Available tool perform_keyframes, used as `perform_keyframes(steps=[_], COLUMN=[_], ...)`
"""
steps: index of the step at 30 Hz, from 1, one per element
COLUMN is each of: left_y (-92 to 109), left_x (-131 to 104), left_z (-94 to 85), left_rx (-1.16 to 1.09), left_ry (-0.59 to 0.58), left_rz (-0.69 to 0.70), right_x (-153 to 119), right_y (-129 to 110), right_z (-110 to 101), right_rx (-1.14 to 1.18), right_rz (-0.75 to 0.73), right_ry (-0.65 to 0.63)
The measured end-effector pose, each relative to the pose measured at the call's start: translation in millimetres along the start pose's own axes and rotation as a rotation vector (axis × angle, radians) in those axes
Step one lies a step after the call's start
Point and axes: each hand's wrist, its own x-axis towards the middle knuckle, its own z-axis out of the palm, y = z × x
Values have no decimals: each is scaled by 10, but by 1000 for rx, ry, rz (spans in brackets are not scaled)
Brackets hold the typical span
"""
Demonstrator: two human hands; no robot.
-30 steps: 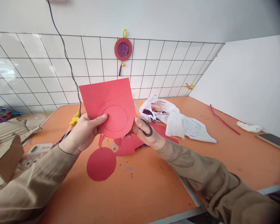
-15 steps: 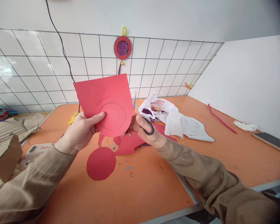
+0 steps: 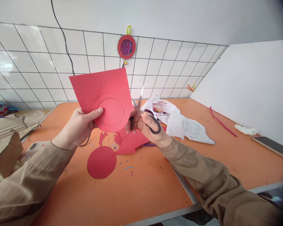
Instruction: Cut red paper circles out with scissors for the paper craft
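My left hand (image 3: 76, 128) grips a red sheet of paper (image 3: 101, 83) by its lower left, thumb on the front. Two rings are drawn on the sheet; its bottom edge is cut round and its top corners are square. Black-handled scissors (image 3: 138, 108) are in my right hand (image 3: 153, 130), with the blades apart and pointing up, beside the sheet's right edge. A dark red disc (image 3: 101, 162) lies on the orange table below the sheet. More red paper pieces (image 3: 126, 146) lie behind my hands.
White plastic bag (image 3: 163, 110) and white sheet (image 3: 190, 128) lie behind to the right. A pink stick (image 3: 222, 121) and dark phone-like slab (image 3: 274, 147) are at the right. Cardboard (image 3: 8, 141) is at the left. A round red ornament (image 3: 126, 47) hangs on the tiled wall.
The scissor blades have opened wider and now show clear of the sheet's right edge. The sheet and my left hand have shifted slightly up and left in view.
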Motion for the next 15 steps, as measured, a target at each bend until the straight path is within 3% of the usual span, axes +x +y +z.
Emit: perform_keyframes(steps=[15], left_y=[-53], left_x=[42], left_z=[-76], left_rx=[-22], left_ry=[148], left_rz=[-11], right_x=[-41], right_y=[-29], right_z=[-54], right_rx=[-259], right_rz=[58], right_ry=[7])
